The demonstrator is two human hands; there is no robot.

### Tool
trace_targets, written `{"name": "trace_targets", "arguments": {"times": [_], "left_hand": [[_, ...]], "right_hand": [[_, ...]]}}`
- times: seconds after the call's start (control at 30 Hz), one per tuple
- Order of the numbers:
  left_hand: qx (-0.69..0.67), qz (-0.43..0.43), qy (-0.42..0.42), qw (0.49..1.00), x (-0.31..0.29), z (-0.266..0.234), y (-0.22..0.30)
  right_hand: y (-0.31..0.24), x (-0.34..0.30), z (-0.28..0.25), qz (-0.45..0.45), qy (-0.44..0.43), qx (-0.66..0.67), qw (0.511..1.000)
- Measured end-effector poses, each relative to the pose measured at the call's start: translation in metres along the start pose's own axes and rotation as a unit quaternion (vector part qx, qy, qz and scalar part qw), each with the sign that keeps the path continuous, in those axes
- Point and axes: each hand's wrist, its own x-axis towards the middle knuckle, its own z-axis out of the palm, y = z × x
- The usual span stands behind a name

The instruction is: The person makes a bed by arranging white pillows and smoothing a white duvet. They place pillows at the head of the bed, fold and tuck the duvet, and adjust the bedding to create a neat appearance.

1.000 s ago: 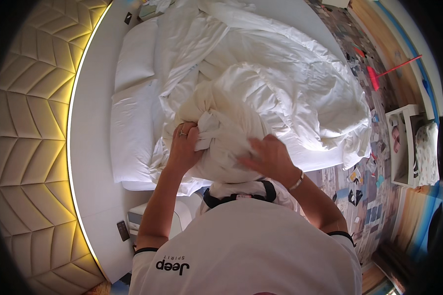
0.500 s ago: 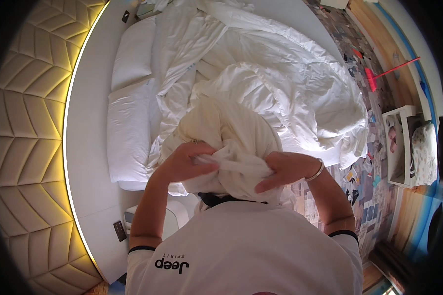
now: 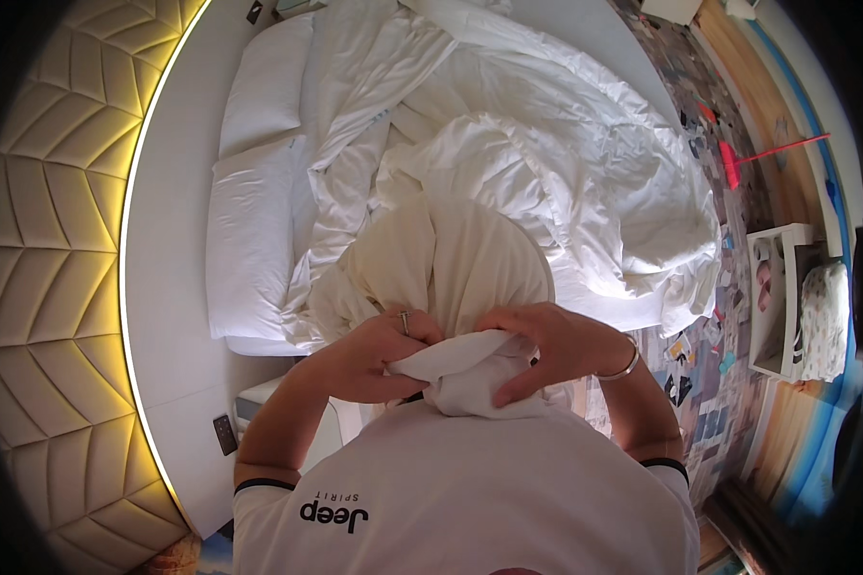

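Note:
In front of my chest I hold a rounded, cream-white bundle of bedding (image 3: 451, 259); whether it is a pillow or part of a duvet I cannot tell. Its near end is gathered into pleats, with a loose folded flap (image 3: 475, 369) lying between my hands. My left hand (image 3: 374, 356), with a ring on one finger, pinches the left side of the flap. On the other side my right hand (image 3: 544, 347) grips the cloth between thumb and curled fingers. Beyond the bundle a rumpled white duvet (image 3: 585, 172) covers much of the bed.
Two white pillows (image 3: 251, 240) lie along the bed's left side, by a padded headboard wall (image 3: 58, 287) edged with a light strip. To the right stand a white open shelf unit (image 3: 777, 307) and a red long-handled broom (image 3: 731, 165) on a patterned floor (image 3: 710, 422).
Both hands have come nearer my chest and closer in around the gathered end. The cloth strip stretched between them is now a folded flap. The view has shifted slightly.

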Motion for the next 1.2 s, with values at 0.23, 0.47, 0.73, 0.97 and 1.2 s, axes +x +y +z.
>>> {"name": "trace_targets", "arguments": {"times": [0.23, 0.47, 0.73, 0.97, 1.2], "left_hand": [[0.286, -0.102, 0.121, 0.945, 0.024, 0.010, -0.017], [0.157, -0.085, -0.029, 0.983, 0.033, 0.015, 0.006], [0.225, -0.031, 0.015, 0.974, 0.035, 0.022, -0.007], [0.273, -0.158, -0.012, 0.949, 0.027, 0.026, -0.006], [0.318, -0.227, 0.097, 0.915, 0.010, 0.033, -0.062]], "right_hand": [[0.026, 0.016, 0.029, -0.073, 0.244, -0.304, 0.918], [0.012, 0.021, 0.007, -0.082, 0.017, -0.057, 0.995], [0.051, 0.048, -0.001, -0.136, 0.034, -0.233, 0.962], [0.111, 0.098, -0.023, -0.052, 0.292, -0.349, 0.889], [0.138, 0.105, -0.070, 0.037, 0.373, -0.289, 0.881]]}}
